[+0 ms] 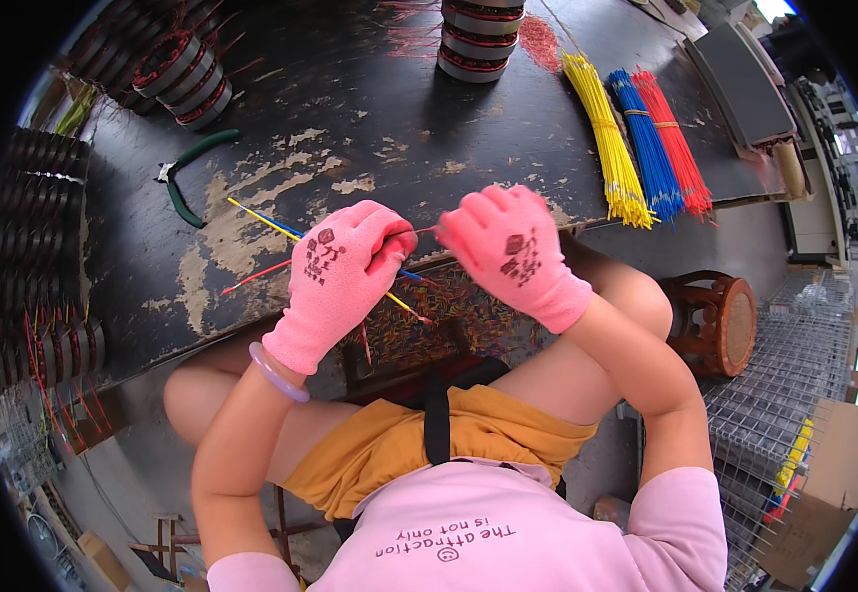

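Observation:
My gloved left hand is closed around several thin wires above the table's near edge. A red wire and a yellow wire stick out to its left, alongside a blue wire. More coloured ends come out under the hand's right side. My gloved right hand, slightly blurred, is pinched at the tip of a short red strand that runs from the left fist. Green-handled cutting pliers lie spread on the worn black table, left of my hands.
Bundles of yellow wires, blue wires and red wires lie at the right. Ringed metal cores with red windings stand in a stack at the back and in rows at the left. Wire scraps lie below the edge. A wooden stool stands right.

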Tool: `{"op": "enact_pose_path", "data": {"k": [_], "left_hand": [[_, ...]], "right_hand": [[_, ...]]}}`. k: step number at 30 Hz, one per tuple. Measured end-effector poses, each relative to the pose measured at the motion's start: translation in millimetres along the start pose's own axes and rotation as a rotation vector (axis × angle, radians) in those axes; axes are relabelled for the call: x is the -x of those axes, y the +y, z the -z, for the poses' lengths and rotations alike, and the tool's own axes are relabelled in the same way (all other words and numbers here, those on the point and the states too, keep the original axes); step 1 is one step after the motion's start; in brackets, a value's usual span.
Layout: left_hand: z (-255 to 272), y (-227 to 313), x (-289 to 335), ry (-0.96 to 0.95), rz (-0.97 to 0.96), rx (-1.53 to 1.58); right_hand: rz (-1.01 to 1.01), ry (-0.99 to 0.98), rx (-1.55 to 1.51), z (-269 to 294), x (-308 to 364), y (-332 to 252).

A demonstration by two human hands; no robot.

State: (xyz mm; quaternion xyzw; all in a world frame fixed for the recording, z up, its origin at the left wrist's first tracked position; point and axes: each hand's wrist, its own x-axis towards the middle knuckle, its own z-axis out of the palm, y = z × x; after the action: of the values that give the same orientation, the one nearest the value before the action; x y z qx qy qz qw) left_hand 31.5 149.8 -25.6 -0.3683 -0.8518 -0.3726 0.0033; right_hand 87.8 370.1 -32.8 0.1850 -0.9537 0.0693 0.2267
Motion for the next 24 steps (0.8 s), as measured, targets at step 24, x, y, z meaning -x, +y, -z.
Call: {"op": "enact_pose_path", "data": {"k": [24], "left_hand": [[58, -24, 29, -0.202, -0.15, -0.253]], "right_hand": [[-0.666, -0.551, -0.892, 5, -95, 3]]}}
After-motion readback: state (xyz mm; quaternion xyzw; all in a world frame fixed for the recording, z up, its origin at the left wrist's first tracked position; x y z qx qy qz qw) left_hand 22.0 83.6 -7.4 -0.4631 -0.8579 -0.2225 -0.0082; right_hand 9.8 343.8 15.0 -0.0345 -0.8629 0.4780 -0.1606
